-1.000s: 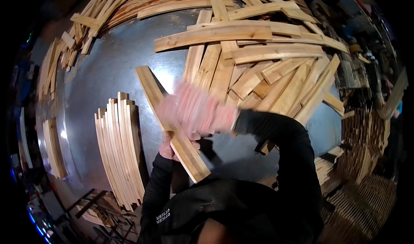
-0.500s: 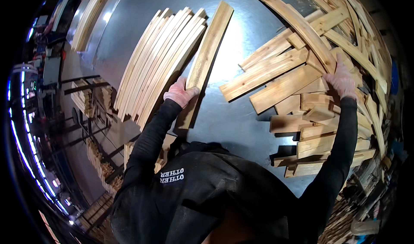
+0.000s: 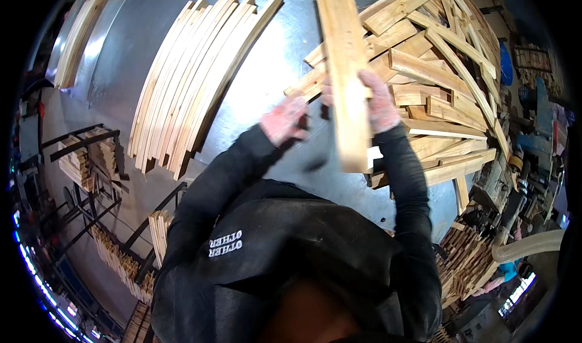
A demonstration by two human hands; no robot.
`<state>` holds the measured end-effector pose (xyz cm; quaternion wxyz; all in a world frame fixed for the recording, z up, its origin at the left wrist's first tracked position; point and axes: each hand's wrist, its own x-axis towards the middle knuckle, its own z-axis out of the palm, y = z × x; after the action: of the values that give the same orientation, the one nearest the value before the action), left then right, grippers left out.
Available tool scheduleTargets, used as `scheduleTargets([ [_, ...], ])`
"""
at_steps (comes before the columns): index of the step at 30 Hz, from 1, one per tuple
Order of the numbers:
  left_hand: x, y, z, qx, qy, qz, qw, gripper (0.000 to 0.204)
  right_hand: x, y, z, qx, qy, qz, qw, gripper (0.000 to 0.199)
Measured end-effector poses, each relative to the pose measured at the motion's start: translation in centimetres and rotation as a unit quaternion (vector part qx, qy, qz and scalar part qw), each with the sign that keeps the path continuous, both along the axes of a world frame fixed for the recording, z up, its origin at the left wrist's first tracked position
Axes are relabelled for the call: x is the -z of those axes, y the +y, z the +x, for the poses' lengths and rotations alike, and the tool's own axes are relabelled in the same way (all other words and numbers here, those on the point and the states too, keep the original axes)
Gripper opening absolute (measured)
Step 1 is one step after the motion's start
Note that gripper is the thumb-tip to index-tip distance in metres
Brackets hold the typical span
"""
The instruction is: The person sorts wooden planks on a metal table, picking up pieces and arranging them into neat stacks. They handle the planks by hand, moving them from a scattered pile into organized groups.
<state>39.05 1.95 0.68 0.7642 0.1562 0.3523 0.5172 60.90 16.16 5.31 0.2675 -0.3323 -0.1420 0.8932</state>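
Upper centre of frame: 1 wooden board, long axis near-vertical, raised over the grey surface. Right hand fingers closed on its right edge; left hand just left, apart, grip state unclear.

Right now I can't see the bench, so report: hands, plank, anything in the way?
Right hand grips long plank, lifted. Left hand beside it, grip unclear. Loose slat pile behind.
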Motion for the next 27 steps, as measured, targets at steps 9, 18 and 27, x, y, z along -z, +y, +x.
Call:
scheduleTargets([
  [9, 4.7, 1.5, -3.9, 0.028, 0.335, -0.119, 0.934, 0.052, 0.5, -7.5, -3.9, -0.26, -0.436, 0.365, 0.78, 0.054],
  [18, -1.4, -1.6, -5.1, 0.096, 0.695, -0.146, 0.697, 0.075, 1.3, 7.4, 0.8, -0.1, -0.617, 0.62, 0.474, 0.068],
  [27, -1.8, -7.5, -12.0, 0.128, 0.975, -0.01, 0.183, 0.078, 6.2, 30.0, 18.1, -0.251, -0.81, 0.471, 0.243, 0.103],
])
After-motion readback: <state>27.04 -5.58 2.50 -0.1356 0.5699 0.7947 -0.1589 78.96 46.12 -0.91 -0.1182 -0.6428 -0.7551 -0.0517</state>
